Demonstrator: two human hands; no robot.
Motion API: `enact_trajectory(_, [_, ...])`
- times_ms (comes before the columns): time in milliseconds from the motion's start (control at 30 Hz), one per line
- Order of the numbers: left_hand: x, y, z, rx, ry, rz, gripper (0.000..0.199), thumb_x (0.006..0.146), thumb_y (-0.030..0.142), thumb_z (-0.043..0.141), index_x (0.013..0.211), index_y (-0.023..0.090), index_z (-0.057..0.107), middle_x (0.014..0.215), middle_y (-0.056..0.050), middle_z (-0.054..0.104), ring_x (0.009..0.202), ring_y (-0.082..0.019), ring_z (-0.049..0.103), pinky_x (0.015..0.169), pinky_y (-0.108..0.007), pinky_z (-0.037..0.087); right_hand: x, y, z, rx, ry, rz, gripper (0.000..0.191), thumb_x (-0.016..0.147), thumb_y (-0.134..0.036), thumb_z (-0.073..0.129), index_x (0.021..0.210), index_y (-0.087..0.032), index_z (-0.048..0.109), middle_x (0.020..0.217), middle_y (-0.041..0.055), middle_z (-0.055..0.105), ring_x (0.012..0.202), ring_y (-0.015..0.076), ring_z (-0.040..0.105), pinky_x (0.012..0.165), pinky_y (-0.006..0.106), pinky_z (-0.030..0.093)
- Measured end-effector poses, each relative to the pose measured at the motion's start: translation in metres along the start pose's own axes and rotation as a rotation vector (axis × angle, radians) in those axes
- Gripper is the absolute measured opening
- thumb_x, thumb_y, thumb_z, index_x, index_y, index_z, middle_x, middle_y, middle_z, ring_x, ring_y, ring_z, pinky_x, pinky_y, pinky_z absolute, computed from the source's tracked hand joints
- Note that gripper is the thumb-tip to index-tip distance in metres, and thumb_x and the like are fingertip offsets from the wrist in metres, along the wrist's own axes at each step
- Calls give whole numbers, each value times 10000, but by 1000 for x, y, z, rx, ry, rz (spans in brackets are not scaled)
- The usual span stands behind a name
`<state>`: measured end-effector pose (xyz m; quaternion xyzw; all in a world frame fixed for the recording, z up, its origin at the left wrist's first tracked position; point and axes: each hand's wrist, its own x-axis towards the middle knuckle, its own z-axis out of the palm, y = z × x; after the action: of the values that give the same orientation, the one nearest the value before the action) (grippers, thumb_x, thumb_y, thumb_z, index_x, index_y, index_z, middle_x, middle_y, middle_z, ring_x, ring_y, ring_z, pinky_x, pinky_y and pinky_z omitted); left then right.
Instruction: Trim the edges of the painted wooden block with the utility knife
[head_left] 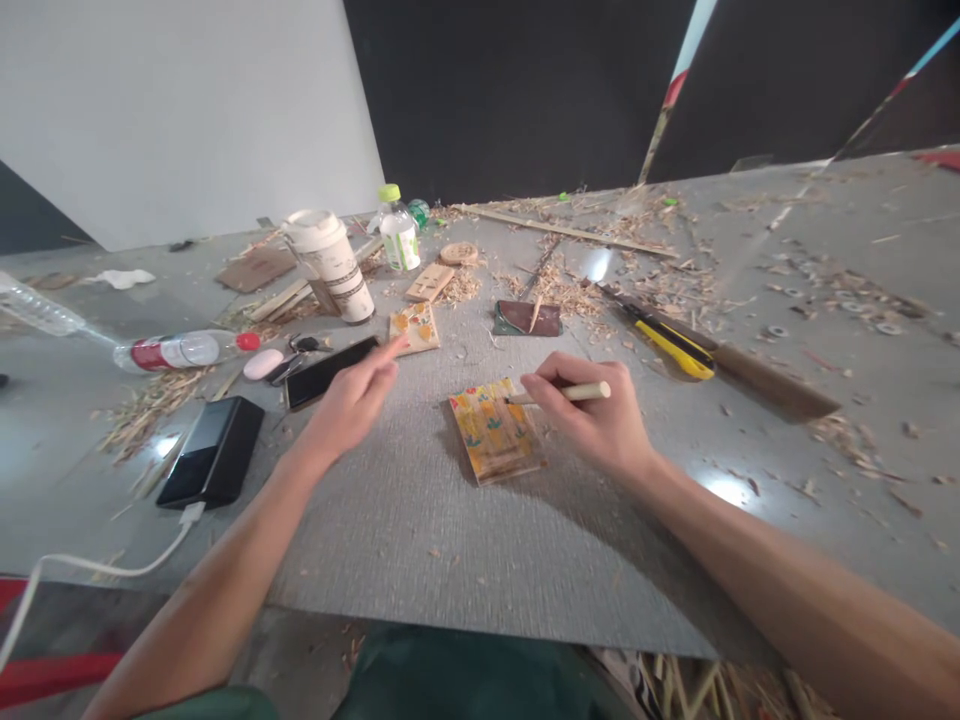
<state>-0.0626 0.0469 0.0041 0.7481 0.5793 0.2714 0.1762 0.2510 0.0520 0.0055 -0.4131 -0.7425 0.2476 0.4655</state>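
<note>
A square wooden piece painted yellow with green and red marks lies flat on the grey table. My right hand is closed around a thin pale stick, whose dark tip is at the painted piece's upper right. Farther left, my left hand holds nothing, its index finger stretched toward a smaller wooden tile with orange patches. The fingertip is at that tile's lower edge; whether it touches is unclear. Under the left hand's side lies a black phone.
A paper cup, a green-capped bottle and a lying red-capped bottle stand left and back. A black device with a white cable lies left. A yellow cutter and bamboo strip lie right. Shavings are scattered behind.
</note>
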Motion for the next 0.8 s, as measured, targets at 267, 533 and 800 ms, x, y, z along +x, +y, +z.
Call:
enact_trajectory(267, [-3, -12, -1, 84, -282, -63, 705, 1111, 579, 210, 1725, 233, 224, 1783, -63, 167, 1662, -294, 136, 1347, -549, 122, 0, -3, 1, 12, -14, -6, 324, 957, -323, 647, 668, -196, 574, 552, -57, 481, 537, 90, 364, 520, 280, 295])
enact_trajectory(533, [2, -24, -3, 160, 0, -147, 706, 1087, 515, 382, 1700, 172, 313, 1728, -125, 346, 1631, -348, 268, 1330, -572, 209, -1, 1, 0, 1, -9, 9, 326, 966, -333, 645, 676, -195, 588, 560, -53, 480, 545, 95, 364, 528, 286, 295])
enact_trajectory(800, [4, -42, -18, -126, -108, -105, 655, 1089, 576, 334, 1639, 242, 456, 1630, -118, 524, 1537, -337, 470, 1266, -541, 387, -1, -1, 1, 9, -17, 13, 321, 956, -330, 648, 670, -201, 580, 550, -52, 483, 539, 96, 369, 524, 284, 302])
